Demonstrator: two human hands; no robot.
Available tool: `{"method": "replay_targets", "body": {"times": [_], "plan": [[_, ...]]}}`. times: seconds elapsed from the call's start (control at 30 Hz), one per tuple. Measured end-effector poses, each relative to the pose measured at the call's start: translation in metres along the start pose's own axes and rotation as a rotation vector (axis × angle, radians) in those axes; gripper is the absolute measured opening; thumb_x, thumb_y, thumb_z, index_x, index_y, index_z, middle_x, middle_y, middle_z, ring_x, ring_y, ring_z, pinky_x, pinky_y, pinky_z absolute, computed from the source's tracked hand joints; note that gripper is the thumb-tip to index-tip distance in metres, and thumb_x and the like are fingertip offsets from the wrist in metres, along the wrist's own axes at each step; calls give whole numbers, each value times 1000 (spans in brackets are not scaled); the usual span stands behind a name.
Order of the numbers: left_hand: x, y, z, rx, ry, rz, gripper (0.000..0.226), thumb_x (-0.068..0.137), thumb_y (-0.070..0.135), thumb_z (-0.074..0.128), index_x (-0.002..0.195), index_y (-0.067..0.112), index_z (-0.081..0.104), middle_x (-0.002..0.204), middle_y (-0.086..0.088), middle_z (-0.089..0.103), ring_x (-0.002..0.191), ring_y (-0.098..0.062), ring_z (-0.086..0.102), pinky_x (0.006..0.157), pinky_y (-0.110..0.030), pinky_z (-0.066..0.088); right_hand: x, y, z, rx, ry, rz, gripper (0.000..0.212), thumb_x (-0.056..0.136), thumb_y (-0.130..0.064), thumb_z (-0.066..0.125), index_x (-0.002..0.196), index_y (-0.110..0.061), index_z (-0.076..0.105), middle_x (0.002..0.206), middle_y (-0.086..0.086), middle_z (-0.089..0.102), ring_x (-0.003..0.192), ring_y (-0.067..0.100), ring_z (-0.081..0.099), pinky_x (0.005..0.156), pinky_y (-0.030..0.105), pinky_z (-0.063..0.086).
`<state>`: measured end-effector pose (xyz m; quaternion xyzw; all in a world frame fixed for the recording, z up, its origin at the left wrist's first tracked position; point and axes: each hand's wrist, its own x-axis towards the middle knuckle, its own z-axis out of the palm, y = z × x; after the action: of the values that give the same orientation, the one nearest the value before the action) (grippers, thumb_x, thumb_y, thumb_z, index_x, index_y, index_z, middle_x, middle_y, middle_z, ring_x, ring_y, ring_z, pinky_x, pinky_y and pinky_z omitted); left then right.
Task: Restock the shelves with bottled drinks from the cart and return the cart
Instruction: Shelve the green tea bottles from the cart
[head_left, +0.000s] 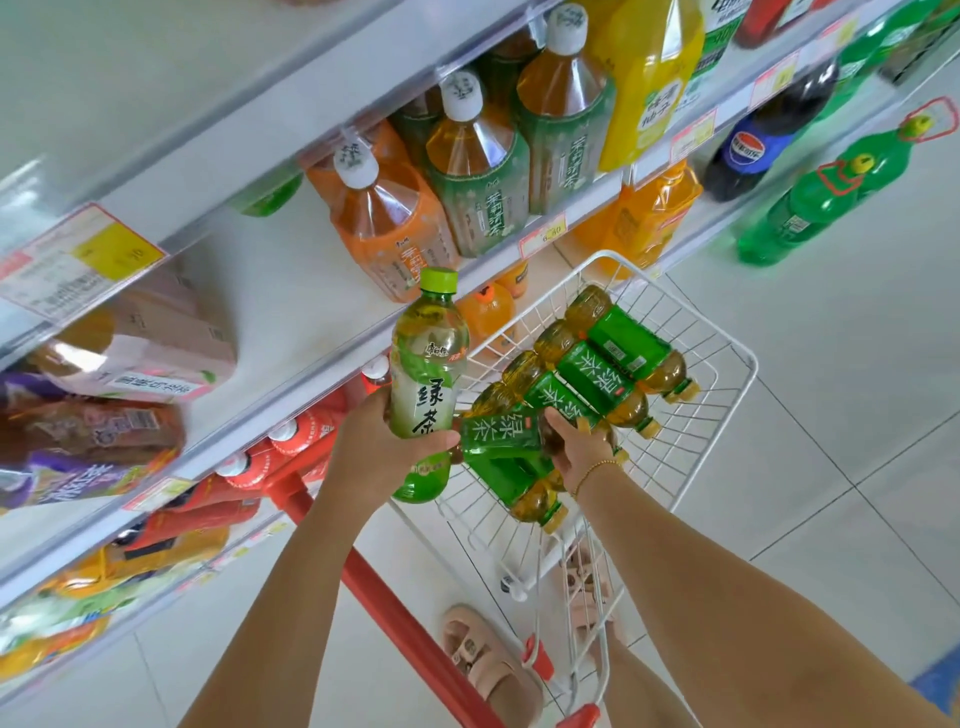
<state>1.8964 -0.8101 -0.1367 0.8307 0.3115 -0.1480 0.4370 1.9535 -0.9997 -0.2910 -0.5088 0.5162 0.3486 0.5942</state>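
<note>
My left hand (376, 441) grips the lower part of an upright green tea bottle (428, 353) with a light green cap, held above the near left corner of the white wire cart basket (727, 395). My right hand (579, 441) reaches into the basket and its fingers curl round a dark green-labelled tea bottle (501, 434) lying there. Several more green-labelled tea bottles (597, 366) lie side by side in the basket. The shelves (291, 291) stand to the left, with bare room on the middle shelf beside an orange-labelled bottle (387, 223).
Large tea and juice bottles (478, 166) fill the shelf further along. Red-capped bottles (291, 447) sit on the lower shelf. The cart's red handle bar (384, 603) crosses below my arms. Green soda bottles (826, 197) stand at the far right. My sandalled foot (483, 660) is on the tiled floor.
</note>
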Motion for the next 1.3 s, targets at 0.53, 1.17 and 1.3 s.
{"method": "replay_targets", "body": {"times": [0.53,1.17,1.3], "plan": [[-49,16,-31,-149,210,-37,47,61,30,85,100,21,62,87,10,68,81,-7,64,64,-21,47,-41,2,40,-51,9,-213,63,63,-22,83,116,-12,50,97,3,59,90,20,59,89,38,53],[-130,123,-164,-316,846,423,50,52,39,80,85,63,50,103,-1,60,95,-20,59,84,-38,50,-382,-103,40,-47,-719,-1319,46,72,1,71,102,-27,52,99,-8,63,88,-2,63,79,10,46],[-88,146,-186,-279,928,491,49,55,31,84,87,50,52,101,1,59,94,-22,59,84,-42,51,-400,-117,54,34,-712,-1379,45,71,-4,72,106,-23,51,101,-3,62,88,3,62,80,13,47]]}}
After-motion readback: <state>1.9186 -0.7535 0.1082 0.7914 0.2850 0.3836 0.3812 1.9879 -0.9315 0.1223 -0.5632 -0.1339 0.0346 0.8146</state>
